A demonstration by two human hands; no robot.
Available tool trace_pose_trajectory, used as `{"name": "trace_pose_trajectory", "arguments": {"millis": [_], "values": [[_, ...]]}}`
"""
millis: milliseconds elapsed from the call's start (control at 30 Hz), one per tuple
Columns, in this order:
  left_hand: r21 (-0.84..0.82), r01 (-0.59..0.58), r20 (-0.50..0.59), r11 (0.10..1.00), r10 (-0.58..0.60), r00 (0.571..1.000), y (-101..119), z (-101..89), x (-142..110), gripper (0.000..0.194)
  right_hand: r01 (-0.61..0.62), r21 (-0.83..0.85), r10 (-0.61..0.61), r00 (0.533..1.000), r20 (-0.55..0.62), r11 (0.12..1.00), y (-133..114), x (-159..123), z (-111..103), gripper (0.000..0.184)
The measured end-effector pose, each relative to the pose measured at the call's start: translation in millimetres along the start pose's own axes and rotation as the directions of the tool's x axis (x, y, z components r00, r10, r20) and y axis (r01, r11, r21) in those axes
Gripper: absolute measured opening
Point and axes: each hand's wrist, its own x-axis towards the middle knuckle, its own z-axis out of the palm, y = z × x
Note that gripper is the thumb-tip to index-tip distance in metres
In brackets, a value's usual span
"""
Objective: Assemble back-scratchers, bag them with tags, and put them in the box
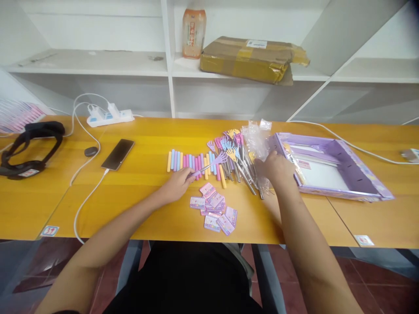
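My left hand [179, 183] is closed around the handle of a purple back scratcher [220, 158], its claw head pointing right. Under it lies a row of pastel handle tubes [196, 163] in yellow, blue, purple and pink. Beside them is a heap of back scratchers [240, 159] with metal rods and coloured claw heads. My right hand [279, 169] is over the clear plastic bags [257, 139], fingers curled and seemingly pinching the plastic; its fingertips are partly hidden. Small printed cards [216, 205] lie in a loose pile near the front edge.
A purple tray box [356, 174] stands at the right with a few items inside. On the left are a phone [118, 154] on a cable, a power strip [111, 117] and a black head strap [32, 150]. A taped carton [248, 59] sits on the shelf above.
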Motion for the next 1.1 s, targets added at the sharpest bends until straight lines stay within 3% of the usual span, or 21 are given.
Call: {"name": "trace_pose_trajectory", "arguments": {"millis": [200, 367, 600, 767, 900, 1100], "values": [[-0.223, -0.002, -0.074, 0.975, -0.015, 0.997, -16, 13.0, -10, 0.029, 0.044, 0.035, -0.041, 0.994, -0.100, 0.998, 1, 15, -3, 0.062], [-0.372, 0.049, -0.067, 0.927, -0.080, 0.995, -31, 19.3, -17, 0.040, -0.046, 0.123, 0.065, 0.985, -0.158, 0.991, -7, 25, 6, 0.070], [-0.386, 0.053, -0.044, 0.921, -0.076, 0.996, -23, 18.0, -23, 0.042, -0.049, 0.177, 0.077, 0.985, -0.155, 0.983, -6, 24, 26, 0.064], [-0.394, 0.086, -0.018, 0.915, -0.101, 0.995, -28, 18.6, -23, 0.042, -0.019, 0.191, 0.051, 0.985, -0.163, 0.981, 7, 30, 28, 0.061], [-0.488, 0.112, 0.000, 0.866, -0.128, 0.992, -37, 20.7, -20, 0.043, 0.026, 0.187, 0.009, 0.983, -0.183, 0.982, 17, 30, 30, 0.047], [-0.556, 0.151, 0.007, 0.817, -0.176, 0.984, -36, 20.9, -18, 0.046, 0.027, 0.165, 0.011, 0.975, -0.220, 0.986, 16, 27, 19, 0.039]]}}
